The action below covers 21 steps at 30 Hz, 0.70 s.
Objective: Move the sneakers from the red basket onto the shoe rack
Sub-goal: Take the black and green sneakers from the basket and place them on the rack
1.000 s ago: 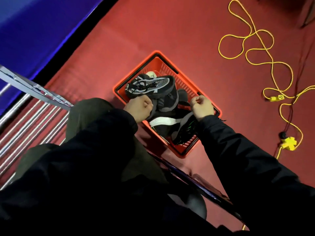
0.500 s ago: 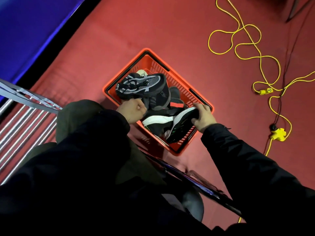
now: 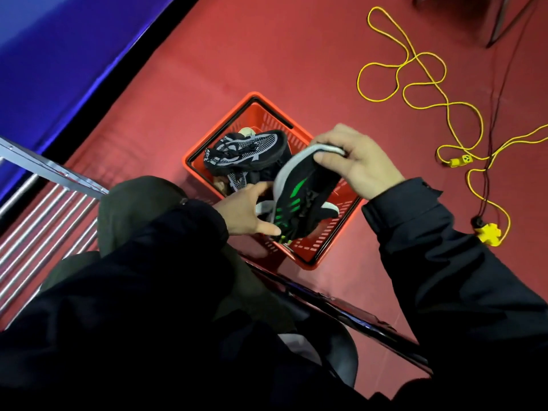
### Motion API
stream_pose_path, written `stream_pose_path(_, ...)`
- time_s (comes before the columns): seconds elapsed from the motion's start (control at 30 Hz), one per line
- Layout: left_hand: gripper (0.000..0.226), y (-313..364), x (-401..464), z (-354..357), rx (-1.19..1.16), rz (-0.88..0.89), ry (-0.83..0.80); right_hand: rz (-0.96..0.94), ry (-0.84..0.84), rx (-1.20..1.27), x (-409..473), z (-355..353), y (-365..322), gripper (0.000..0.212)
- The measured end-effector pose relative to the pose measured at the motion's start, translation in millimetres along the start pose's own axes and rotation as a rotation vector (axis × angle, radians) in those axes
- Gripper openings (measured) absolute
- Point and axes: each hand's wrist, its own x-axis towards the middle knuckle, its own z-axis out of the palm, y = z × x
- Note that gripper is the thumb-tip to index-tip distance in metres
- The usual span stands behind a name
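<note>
A red basket [image 3: 314, 256] stands on the red floor in front of my knees. My right hand [image 3: 355, 160] grips the grey-soled end of a black sneaker with green stripes [image 3: 302, 197] and holds it tilted above the basket. My left hand [image 3: 249, 210] is spread with straight fingers beside that sneaker's lower end, touching it. A black and white mesh sneaker [image 3: 246, 151] lies across the basket's far side, with more dark shoes under it. The shoe rack [image 3: 44, 209], made of metal bars, is at the left.
A yellow extension cord [image 3: 421, 81] loops over the floor at the right, ending in a yellow plug block [image 3: 489, 234]. A blue wall [image 3: 59, 48] runs along the upper left. A dark bar [image 3: 341, 310] crosses below the basket.
My right hand has lifted the green-striped sneaker up out of the basket. My left hand let go of the mesh sneaker, which now lies in the basket, and moved over to the lifted shoe.
</note>
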Motion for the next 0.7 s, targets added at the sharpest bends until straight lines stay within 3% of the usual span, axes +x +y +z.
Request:
stream_pose_path(0.13,0.036,2,-3,-10,-0.101,-0.013,0.075,0.010,0.126,0.220,9,6,-30,0.018)
stream_pose_path(0.2,0.025,-2,-3,-14,-0.204,-0.063,0.133,0.221,0.271,0.520,20,21,-21,0.024)
stream_pose_path(0.27,0.025,-4,-3,-18,-0.323,-0.102,0.200,0.549,0.468,0.816,25,40,0,0.029)
stream_pose_path(0.3,0.025,-4,-3,-20,-0.375,-0.118,0.239,0.683,0.455,0.802,23,59,19,0.028)
stream_pose_path(0.37,0.027,-2,-4,-23,-0.456,-0.128,0.297,0.909,0.271,0.673,13,108,62,0.016)
stream_pose_path(0.4,0.029,-2,-4,-24,-0.482,-0.129,0.316,1.041,0.187,0.728,4,135,87,0.010)
stream_pose_path(0.43,0.033,-3,-5,-24,-0.488,-0.130,0.327,1.132,0.154,0.801,-1,167,124,0.020)
stream_pose_path(0.47,0.039,-3,-7,-25,-0.481,-0.129,0.328,1.215,0.164,0.785,-7,198,168,0.048)
stream_pose_path(0.5,0.043,-6,-8,-24,-0.469,-0.132,0.330,1.232,0.187,0.807,-6,225,203,0.076)
stream_pose_path(0.53,0.045,-7,-9,-25,-0.463,-0.132,0.322,1.246,0.196,0.904,-1,244,214,0.089)
stream_pose_path(0.63,0.042,-13,-9,-26,-0.455,-0.156,0.294,1.259,0.295,1.127,4,273,226,0.073)
stream_pose_path(0.7,0.054,-17,-10,-27,-0.485,-0.145,0.269,1.269,0.368,1.084,5,242,169,0.073)
